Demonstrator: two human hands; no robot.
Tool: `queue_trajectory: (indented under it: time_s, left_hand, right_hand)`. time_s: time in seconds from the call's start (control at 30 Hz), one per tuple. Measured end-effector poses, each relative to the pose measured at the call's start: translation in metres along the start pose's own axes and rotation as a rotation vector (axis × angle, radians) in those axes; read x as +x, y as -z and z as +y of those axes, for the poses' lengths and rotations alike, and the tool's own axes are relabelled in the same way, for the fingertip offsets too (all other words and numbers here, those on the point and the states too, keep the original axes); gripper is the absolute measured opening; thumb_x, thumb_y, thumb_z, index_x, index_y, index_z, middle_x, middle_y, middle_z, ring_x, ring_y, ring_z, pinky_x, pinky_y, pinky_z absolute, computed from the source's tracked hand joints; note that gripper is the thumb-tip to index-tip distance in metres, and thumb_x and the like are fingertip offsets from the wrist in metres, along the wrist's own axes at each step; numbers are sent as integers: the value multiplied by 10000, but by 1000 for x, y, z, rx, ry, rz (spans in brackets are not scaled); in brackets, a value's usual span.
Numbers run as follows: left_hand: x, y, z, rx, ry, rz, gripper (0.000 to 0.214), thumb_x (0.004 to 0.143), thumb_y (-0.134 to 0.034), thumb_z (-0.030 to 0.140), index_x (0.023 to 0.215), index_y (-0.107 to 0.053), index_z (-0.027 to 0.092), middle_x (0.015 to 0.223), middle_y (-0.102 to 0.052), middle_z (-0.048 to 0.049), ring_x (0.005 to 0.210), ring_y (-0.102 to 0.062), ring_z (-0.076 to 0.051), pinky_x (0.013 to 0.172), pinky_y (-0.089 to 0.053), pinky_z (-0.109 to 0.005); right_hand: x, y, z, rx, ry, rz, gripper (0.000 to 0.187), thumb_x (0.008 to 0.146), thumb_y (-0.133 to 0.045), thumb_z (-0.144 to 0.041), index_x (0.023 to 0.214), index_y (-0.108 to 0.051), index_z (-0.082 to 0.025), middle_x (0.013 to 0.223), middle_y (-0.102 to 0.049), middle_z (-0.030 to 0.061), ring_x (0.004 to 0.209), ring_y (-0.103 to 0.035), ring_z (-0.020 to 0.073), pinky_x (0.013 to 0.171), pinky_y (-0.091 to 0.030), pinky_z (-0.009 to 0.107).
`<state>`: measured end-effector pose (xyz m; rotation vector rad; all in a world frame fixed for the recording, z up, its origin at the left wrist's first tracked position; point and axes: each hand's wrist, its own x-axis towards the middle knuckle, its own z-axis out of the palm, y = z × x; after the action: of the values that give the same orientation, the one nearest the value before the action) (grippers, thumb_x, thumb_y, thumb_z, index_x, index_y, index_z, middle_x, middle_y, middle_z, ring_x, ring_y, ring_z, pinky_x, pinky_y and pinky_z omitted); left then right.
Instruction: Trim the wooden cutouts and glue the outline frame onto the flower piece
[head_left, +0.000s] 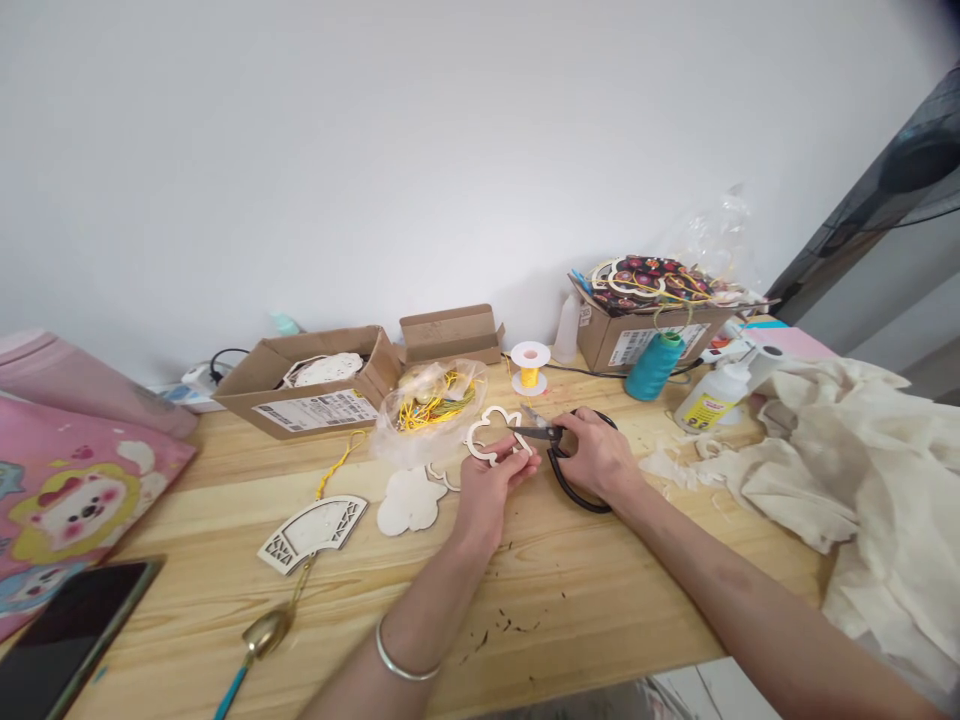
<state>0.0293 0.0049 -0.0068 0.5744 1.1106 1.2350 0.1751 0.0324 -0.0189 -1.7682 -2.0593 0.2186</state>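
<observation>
The left hand pinches a thin, pale flower-outline frame with scalloped edges between thumb and fingers; the right hand grips black scissors with looped handles, their dark metal blades pointing to the frame and overlapping its open middle; left of the left hand's grip lies a flat, cream, lobed piece, and farther left a fan-shaped piece with lattice cut-outs and yellow cord; beyond the grip stand a crinkled clear bag of cords and a white-flanged spool of yellow thread; right of the scissors spreads soft, rumpled cream cloth; smooth, pale-grained wood runs beneath.
</observation>
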Motion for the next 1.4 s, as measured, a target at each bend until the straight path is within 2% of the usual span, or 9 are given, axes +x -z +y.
queue_trajectory:
  time_s: [0.17, 0.37, 0.53, 0.7, 0.9, 1.17, 1.4]
  left_hand:
    - [2, 2, 0, -72, -40, 18, 177, 607, -670, 81, 777, -637, 114, 659, -656, -18, 653, -639, -126, 715, -519, -265]
    - [0, -2, -2, -29, -34, 19, 148, 601, -683, 117, 740, -636, 98, 662, -664, -36, 642, -634, -122, 704, -517, -262]
    - [0, -3, -2, -70, -59, 24, 149, 581, -691, 112, 714, -624, 110, 645, -648, -13, 654, -640, -128, 697, -516, -251]
    - [3, -3, -3, -58, -70, 32, 130, 576, -696, 121, 680, -621, 103, 666, -652, -25, 663, -640, -127, 707, -514, -251]
    - [-1, -7, -5, -46, -58, 60, 173, 588, -691, 115, 754, -645, 97, 680, -664, -36, 659, -641, -134, 734, -520, -291]
    - [3, -2, -3, -114, -94, 66, 153, 597, -677, 90, 744, -642, 111, 658, -655, -20, 644, -645, -125, 695, -524, -252]
    - [2, -3, -1, -143, -67, 57, 141, 605, -664, 75, 741, -644, 108, 659, -655, -26, 640, -641, -116, 671, -522, -223]
  right_hand:
    - [-2, 2, 1, 20, 56, -43, 251, 640, -545, -228, 881, -609, -250, 809, -547, 10, 721, -543, 150, 579, -359, 235]
    - [1, 3, -3, 7, -20, -36, 263, 652, -554, -296, 905, -616, -258, 837, -561, 15, 735, -551, 159, 584, -358, 243]
    - [0, 4, -3, 22, 10, -56, 259, 652, -548, -264, 902, -615, -261, 828, -562, 10, 747, -549, 155, 591, -355, 237]
    - [-1, 2, -4, 12, -19, -57, 251, 652, -550, -281, 895, -611, -269, 843, -561, 11, 748, -547, 158, 589, -352, 242]
    - [2, 2, -4, 18, -54, -45, 254, 661, -555, -318, 904, -615, -274, 844, -568, 14, 747, -547, 160, 595, -353, 244]
    - [-1, 3, -2, 25, -6, -44, 251, 646, -553, -260, 888, -620, -268, 827, -571, 6, 738, -547, 153, 581, -346, 238]
    - [0, 0, 1, 58, 20, -31, 262, 637, -549, -251, 890, -616, -270, 821, -573, -1, 740, -549, 153, 590, -361, 237]
